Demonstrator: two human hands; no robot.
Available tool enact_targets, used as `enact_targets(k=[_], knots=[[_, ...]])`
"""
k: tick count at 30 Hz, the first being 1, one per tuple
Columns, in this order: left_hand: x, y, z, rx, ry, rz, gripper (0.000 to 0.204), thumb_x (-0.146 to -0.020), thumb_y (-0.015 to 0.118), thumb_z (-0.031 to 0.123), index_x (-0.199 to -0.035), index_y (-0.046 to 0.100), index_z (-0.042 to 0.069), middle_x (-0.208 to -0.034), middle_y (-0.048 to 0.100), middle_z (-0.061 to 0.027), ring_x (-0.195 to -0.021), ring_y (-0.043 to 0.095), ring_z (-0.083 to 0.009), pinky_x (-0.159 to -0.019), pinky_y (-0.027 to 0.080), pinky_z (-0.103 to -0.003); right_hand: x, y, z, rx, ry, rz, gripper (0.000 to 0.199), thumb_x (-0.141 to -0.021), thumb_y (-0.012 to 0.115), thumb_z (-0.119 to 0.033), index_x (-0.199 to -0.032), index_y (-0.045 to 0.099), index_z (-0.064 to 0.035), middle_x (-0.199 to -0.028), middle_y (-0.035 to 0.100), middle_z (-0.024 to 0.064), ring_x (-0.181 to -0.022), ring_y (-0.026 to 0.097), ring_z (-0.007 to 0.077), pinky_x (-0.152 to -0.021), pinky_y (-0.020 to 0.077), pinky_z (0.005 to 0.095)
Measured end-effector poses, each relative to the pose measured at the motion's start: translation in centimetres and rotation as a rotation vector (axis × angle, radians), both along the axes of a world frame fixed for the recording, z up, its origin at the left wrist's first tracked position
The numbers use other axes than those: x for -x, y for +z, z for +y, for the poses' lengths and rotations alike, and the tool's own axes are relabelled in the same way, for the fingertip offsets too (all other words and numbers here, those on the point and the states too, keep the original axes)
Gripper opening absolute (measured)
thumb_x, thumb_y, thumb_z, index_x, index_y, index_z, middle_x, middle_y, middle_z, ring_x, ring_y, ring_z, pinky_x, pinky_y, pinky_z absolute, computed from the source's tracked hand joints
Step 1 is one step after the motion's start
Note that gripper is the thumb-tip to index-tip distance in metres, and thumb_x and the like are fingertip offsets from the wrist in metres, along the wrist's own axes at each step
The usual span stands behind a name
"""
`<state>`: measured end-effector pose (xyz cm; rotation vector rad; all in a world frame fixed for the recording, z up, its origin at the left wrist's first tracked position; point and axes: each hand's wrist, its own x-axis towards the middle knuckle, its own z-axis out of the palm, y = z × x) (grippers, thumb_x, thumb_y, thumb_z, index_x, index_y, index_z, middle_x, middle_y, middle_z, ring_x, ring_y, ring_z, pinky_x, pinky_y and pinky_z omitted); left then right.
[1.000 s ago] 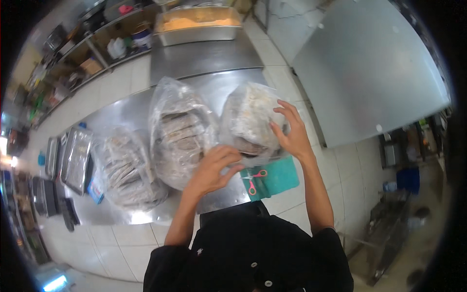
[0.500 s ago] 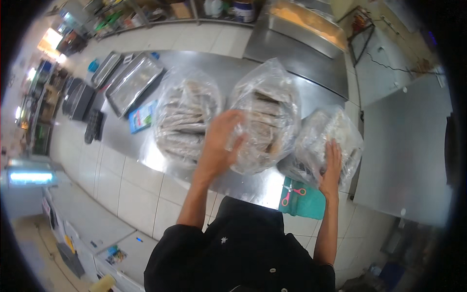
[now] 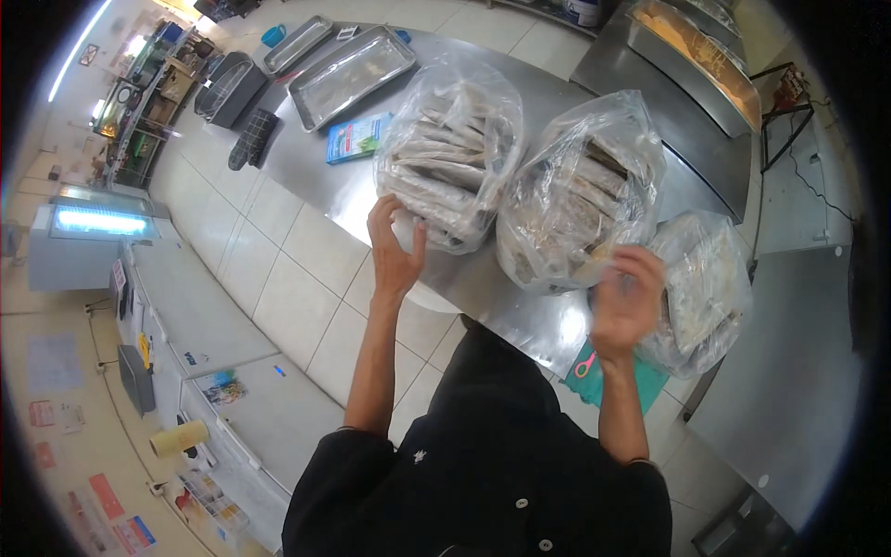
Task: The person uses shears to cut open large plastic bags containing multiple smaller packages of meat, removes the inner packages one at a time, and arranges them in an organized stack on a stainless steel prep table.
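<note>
Three clear plastic bags lie side by side on a steel table. The left bag (image 3: 436,172) and the middle bag (image 3: 580,200) are filled with long, greyish pieces that look like fish. A pale, flat, crumbly-looking mass shows in the right bag (image 3: 701,288). At the left bag's near left edge is my left hand (image 3: 396,251), open, its thumb apart from bent fingers; firm contact is unclear. My right hand (image 3: 628,302), slightly blurred with loosely curled fingers, hovers between the middle and right bags, holding nothing visible.
Metal trays (image 3: 353,79) and a blue packet (image 3: 357,137) occupy the far left of the table (image 3: 548,325). Pink-handled scissors (image 3: 586,364) lie on a green cloth (image 3: 652,385) by the near edge. A deep pan of orange-yellow crumbs (image 3: 691,46) stands at the far right.
My view has turned left. My left hand has moved from between the left and middle bags to the left bag's near side. My right hand has lifted off the right bag toward the middle one.
</note>
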<state>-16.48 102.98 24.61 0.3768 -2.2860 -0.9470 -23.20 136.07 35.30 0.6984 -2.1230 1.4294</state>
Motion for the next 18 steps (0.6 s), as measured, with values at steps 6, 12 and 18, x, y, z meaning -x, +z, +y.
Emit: enact_targets(k=[6,12,18], knots=[[1.3,-1.8,-3.4,-0.288,0.004,0.039,0.082,-0.077,0.076,0.014,-0.150,0.040,0.003,-0.149,0.044,-0.0188,-0.142,0.043,-0.0348,-0.116,0.040,-0.050,-3.2,-0.6,-12.4,-0.146,0.552,-0.196,0.026,-0.092,0.075,-0.005,-0.117,0.069,-0.0023,-0.117,0.071,0.0165,-0.111,0.069,0.0362,-0.098,0.0548,0.0440],[1.4,-1.9,-9.8,0.075,-0.169,-0.074,0.060,-0.079,0.081,0.032,-0.128,0.058,0.007,-0.130,0.058,-0.0120,-0.133,0.049,-0.0351,-0.112,0.037,-0.048,-1.4,-3.2,-22.2,-0.343,0.533,-0.231,0.033,-0.095,0.073,-0.007,-0.128,0.065,-0.0021,-0.128,0.069,0.0183,-0.119,0.066,0.0380,-0.101,0.0526,0.0438],[2.4,-2.5,-13.9,-0.035,-0.367,-0.022,0.036,-0.086,0.081,0.033,-0.103,0.064,0.007,-0.110,0.064,-0.0089,-0.111,0.056,-0.0313,-0.097,0.044,-0.044,-2.5,-4.5,-26.1,-0.614,0.318,-0.343,0.053,-0.095,0.077,-0.022,-0.141,0.057,-0.0044,-0.136,0.066,0.0189,-0.126,0.064,0.0395,-0.107,0.0501,0.0458]])
